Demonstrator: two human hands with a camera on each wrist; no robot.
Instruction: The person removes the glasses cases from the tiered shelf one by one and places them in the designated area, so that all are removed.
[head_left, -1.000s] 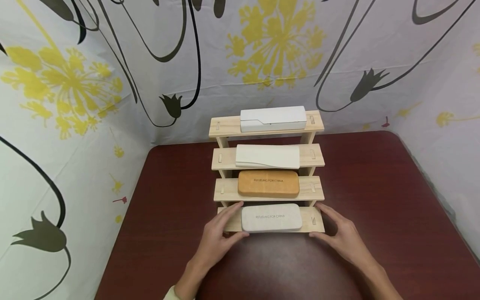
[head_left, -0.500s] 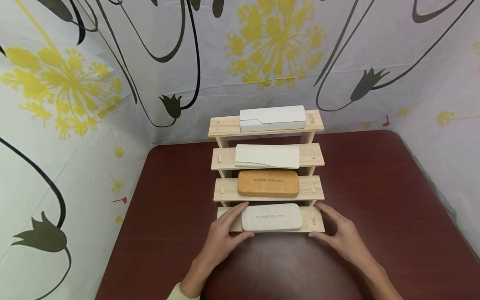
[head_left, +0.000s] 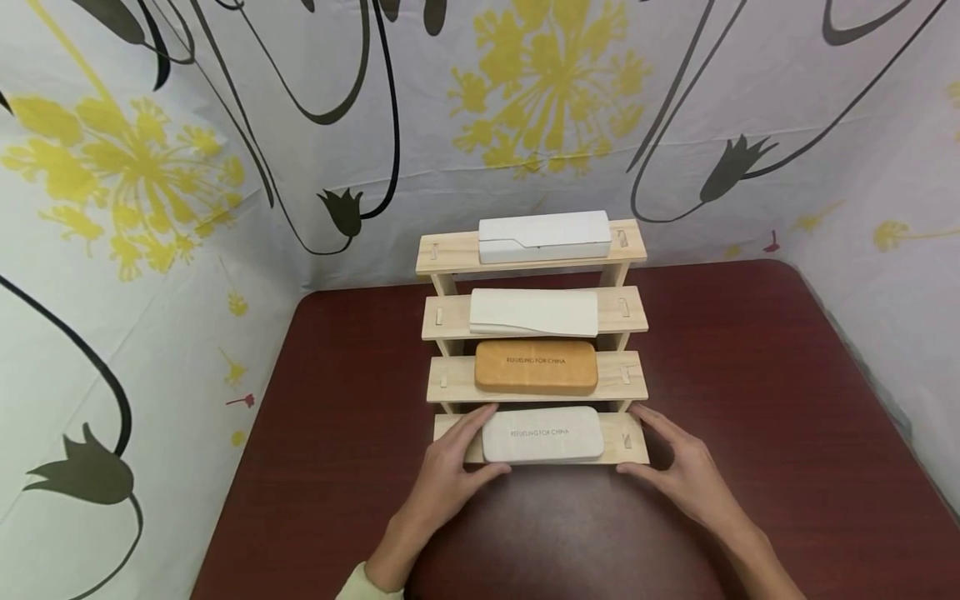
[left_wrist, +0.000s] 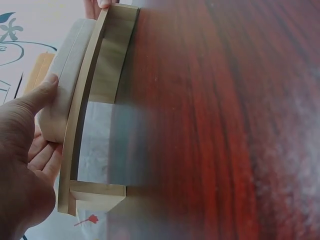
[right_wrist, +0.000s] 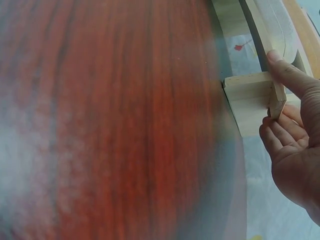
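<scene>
A four-step wooden display rack point(head_left: 624, 437) stands on the table, with a glasses case on several of its shelves. On the lowest shelf lies a pale grey glasses case point(head_left: 543, 434) lettered "REFUELING FOR CHINA". My left hand point(head_left: 447, 471) holds this case by its left end. In the left wrist view the thumb point(left_wrist: 44, 91) presses the case's front side and the fingers reach behind it. My right hand point(head_left: 690, 468) grips the right end of the lowest shelf; in the right wrist view its thumb point(right_wrist: 287, 72) is on the shelf's front edge, with fingertips behind the board.
Above it sit a tan case point(head_left: 537, 367), a cream folded case point(head_left: 534, 312) and a white case point(head_left: 545, 237), one per shelf. The dark red table point(head_left: 337, 433) extends to both sides. Floral cloth point(head_left: 420, 133) hangs behind and around it.
My left hand has slid right along the lowest shelf, from its left part onto the left end of the pale grey case. The right hand keeps its place.
</scene>
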